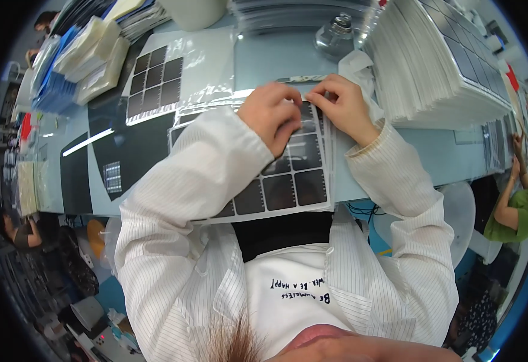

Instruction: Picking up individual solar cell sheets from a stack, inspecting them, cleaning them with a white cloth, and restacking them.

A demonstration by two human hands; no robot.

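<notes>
A white-edged sheet of black square panels (294, 189) lies at the near edge of the table, on top of similar sheets. At its far edge, my left hand (274, 113) is closed, with its fingers curled inward over the panels. Whatever its fingers hold, if anything, is hidden. Close beside it, my right hand (343, 107) pinches thumb and forefinger together at the sheet's far right corner. What is between those fingertips is too small to make out. My left forearm covers part of the sheet's left side.
A tall stack of panel sheets (439, 78) stands at the right, near crumpled white tissue (357, 65) and a glass bottle (335, 37). Another panel sheet (155, 84) lies at the far left on dark plates (78, 172). Packets (92, 51) are piled behind. Other people sit at both sides.
</notes>
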